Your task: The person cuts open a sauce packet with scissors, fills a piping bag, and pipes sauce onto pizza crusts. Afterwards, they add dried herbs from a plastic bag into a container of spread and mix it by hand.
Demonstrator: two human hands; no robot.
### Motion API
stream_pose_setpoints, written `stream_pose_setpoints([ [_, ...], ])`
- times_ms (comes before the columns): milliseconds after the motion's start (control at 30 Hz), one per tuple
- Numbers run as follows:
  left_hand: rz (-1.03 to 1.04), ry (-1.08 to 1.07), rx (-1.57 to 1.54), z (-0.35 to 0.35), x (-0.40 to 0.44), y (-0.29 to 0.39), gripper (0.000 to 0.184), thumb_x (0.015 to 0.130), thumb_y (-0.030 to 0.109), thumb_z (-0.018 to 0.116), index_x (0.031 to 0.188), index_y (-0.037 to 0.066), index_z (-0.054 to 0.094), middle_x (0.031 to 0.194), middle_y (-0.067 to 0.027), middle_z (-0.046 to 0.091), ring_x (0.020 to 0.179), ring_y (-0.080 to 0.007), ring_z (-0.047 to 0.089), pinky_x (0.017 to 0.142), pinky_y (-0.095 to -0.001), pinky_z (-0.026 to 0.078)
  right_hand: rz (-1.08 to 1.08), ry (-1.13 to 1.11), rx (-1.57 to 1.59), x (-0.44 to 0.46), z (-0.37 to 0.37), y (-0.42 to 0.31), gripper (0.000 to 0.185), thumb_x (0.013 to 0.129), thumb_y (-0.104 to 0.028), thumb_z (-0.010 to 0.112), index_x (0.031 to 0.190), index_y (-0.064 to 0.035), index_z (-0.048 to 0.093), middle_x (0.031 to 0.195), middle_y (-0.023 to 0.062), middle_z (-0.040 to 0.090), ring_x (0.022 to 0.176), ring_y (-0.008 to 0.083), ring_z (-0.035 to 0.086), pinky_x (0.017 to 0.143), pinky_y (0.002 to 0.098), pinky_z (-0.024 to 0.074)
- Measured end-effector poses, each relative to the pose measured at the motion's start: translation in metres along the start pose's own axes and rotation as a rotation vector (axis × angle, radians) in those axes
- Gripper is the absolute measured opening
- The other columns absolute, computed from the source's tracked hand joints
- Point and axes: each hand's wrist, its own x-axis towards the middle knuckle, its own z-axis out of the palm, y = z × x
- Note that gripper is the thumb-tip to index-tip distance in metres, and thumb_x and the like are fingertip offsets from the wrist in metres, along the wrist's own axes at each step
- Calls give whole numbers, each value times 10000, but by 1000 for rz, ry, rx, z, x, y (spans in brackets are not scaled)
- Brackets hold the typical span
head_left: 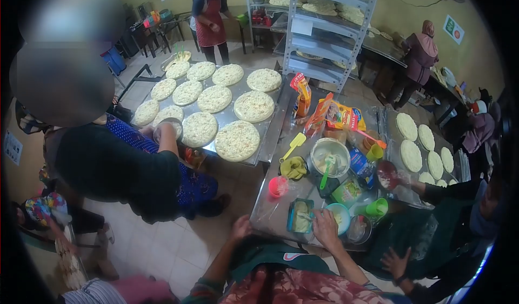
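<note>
My right hand (pixel 326 227) is at the table's near edge, between a teal-rimmed square container (pixel 300 216) of pale paste and a light blue bowl (pixel 339 217). Its fingers are bent down near the bowl's left rim; what they hold, if anything, is too small to make out. My left hand (pixel 241 228) rests by the near left corner of the metal table (pixel 265 212), its fingers curled and small in view. Beyond the containers stand a large white pot (pixel 330 158) with a green spatula (pixel 325 177), a pink cup (pixel 278 186) and a black bowl of yellow pieces (pixel 293 167).
At left a co-worker in a dark top (pixel 119 163) leans over a tray of round topped doughs (pixel 214 98). Another co-worker's hand (pixel 397 262) is close at right. Food packets (pixel 346 116), a green cup (pixel 377 207) and a tall rack (pixel 319 47) stand further off.
</note>
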Motion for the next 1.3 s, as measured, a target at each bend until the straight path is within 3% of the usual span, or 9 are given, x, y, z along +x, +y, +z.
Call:
stream_pose_setpoints([
  [167,-1,228,-328,-68,-17,-26,351,923,163,515,1262,143,428,1066,-40,515,788,-169,552,699,-329,521,13,37,63,10,-17,-19,250,805,-53,564,1052,-60,599,938,129,552,907,318,533,759,411,449],
  [300,200,539,291,-146,13,-134,351,898,91,478,1246,118,444,1046,-73,522,780,-196,559,649,-328,521,34,-18,89,2,-11,-29,223,826,-48,545,1036,-50,618,899,133,572,866,322,554,750,404,450],
  [467,-56,753,-67,-133,-72,-118,307,875,55,457,1175,78,516,962,-118,563,770,-228,572,587,-340,516,65,-85,120,-9,2,-61,210,845,-58,529,1035,-50,619,902,147,585,860,336,573,739,412,456],
  [567,218,769,392,-195,-74,-214,260,869,86,461,1100,62,577,926,-144,603,765,-248,605,563,-365,522,63,-117,105,-15,14,-83,203,846,-62,528,1029,-57,614,893,159,587,860,343,574,738,420,457],
  [767,125,559,1265,-247,-120,-207,122,775,190,551,776,81,605,762,-112,622,761,-307,612,671,-411,490,15,-127,142,-30,46,-129,187,853,-99,520,1005,-34,609,891,179,581,862,354,573,736,425,461],
  [1000,370,344,1464,-308,-134,-178,141,769,240,595,790,101,610,769,-102,631,766,-318,613,673,-418,485,203,-236,168,-58,62,-160,180,854,-118,532,992,-43,619,984,178,606,923,355,579,793,403,463],
  [1100,189,359,1016,-327,-125,-178,220,806,233,614,970,87,608,852,-88,625,758,-275,608,633,-390,502,193,-105,196,-65,62,-137,182,851,-96,534,1007,-43,612,996,182,607,941,350,584,792,392,467],
  [1200,-125,306,-232,-328,-112,-147,228,853,211,585,1032,70,585,889,-78,607,760,-223,599,615,-344,511,316,70,245,-67,45,-101,128,843,-42,515,959,-13,559,880,192,571,812,353,575,695,386,459],
  [1300,-184,268,-179,-282,-90,-100,253,885,222,572,1076,58,564,906,-63,591,762,-172,590,614,-297,511,306,199,288,-57,9,-66,131,858,-33,508,986,-14,523,912,166,584,782,326,594,691,377,473],
])
